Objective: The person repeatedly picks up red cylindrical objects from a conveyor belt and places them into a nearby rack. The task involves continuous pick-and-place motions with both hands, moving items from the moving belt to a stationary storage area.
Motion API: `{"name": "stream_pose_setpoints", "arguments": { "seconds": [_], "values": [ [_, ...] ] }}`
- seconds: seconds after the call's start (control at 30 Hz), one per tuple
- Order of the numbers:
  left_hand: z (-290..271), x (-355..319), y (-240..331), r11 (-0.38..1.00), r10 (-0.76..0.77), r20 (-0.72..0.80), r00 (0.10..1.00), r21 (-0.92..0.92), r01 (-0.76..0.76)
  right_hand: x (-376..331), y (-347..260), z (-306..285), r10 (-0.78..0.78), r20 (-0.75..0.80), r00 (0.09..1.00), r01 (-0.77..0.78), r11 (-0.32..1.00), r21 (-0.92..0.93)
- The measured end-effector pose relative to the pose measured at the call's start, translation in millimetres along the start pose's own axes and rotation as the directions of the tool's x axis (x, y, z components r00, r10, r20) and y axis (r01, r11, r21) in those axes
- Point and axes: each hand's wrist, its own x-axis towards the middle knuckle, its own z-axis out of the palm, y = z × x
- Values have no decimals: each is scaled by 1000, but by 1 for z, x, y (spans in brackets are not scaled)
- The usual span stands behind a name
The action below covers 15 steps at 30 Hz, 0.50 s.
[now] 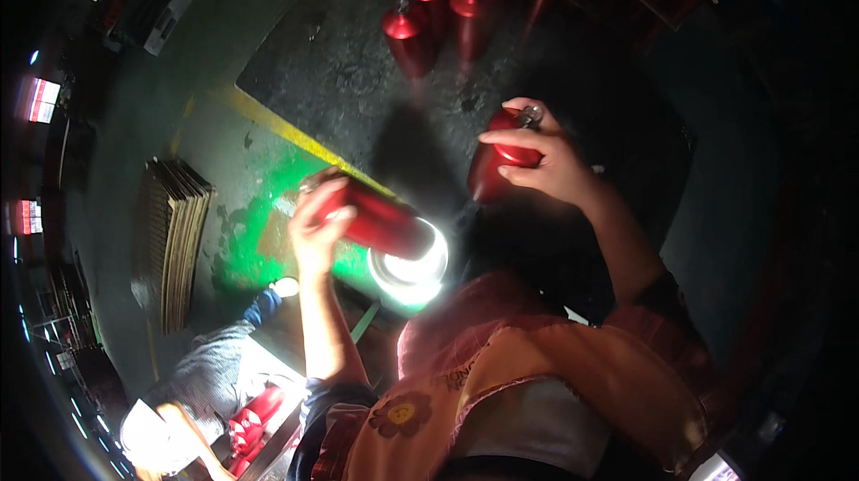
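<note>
My left hand (315, 221) grips a red metal cylinder (380, 221) near its neck. The cylinder lies tilted, its base resting against a bright round lamp (413, 268). My right hand (541, 159) holds a second red cylinder (495, 163) by its shoulder, just under the metal valve at its top, above the dark floor. Both forearms rise from my orange apron (528, 391) at the bottom of the view.
Several red cylinders (447, 2) stand upright on the dark floor at the top. A yellow line (277, 127) borders a green floor area. A stack of flat cardboard (177, 239) lies at left. Another person (206, 374) crouches at lower left by more red cylinders (255, 418).
</note>
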Motion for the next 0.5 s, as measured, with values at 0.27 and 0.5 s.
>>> {"name": "stream_pose_setpoints", "arguments": {
  "seconds": [0.27, 0.5],
  "values": [
    [132, 71, 21, 787, 296, 213, 931, 498, -364, 11, 18, 9, 41, -55, 998, -52, 973, -223],
    [77, 141, 27, 871, 267, 144, 953, 387, -303, 82, 52, -46, -162, -125, 979, 153, 985, -76]
  ]
}}
